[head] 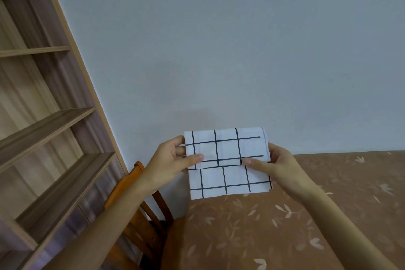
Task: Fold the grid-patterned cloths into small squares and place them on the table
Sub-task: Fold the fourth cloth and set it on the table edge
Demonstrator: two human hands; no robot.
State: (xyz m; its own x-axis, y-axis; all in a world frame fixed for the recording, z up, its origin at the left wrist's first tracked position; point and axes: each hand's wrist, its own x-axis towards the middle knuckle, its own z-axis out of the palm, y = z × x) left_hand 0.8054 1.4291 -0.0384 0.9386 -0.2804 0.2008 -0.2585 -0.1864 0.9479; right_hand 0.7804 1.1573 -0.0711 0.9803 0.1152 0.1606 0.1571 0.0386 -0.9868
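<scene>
Currently the cloth (228,162) is held in the air above the table (328,215) edge, long axis left-right, the left hand (173,159) and right hand (276,163) each pinching 1 short end, equally near, lower flap hanging free.

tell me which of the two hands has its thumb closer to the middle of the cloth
The right hand: its thumb reaches onto the grid-patterned cloth toward the centre, while the left hand thumb stops near the left edge.
</scene>
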